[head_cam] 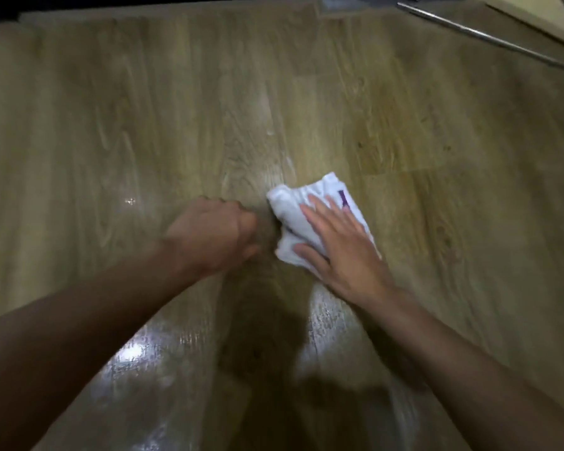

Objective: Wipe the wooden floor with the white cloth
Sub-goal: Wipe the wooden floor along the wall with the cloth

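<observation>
Indoor room, likely a home. Evidence: wood-grain plank floor [144,109] with visible seams, glossy with lamp glare at the near edge; thin metal rod [489,37] lying far right; pale board [541,17] in the top right corner.

Crumpled white cloth [293,209] on wooden floor [144,125]

White cloth [287,206] half under right hand [339,245]
</observation>
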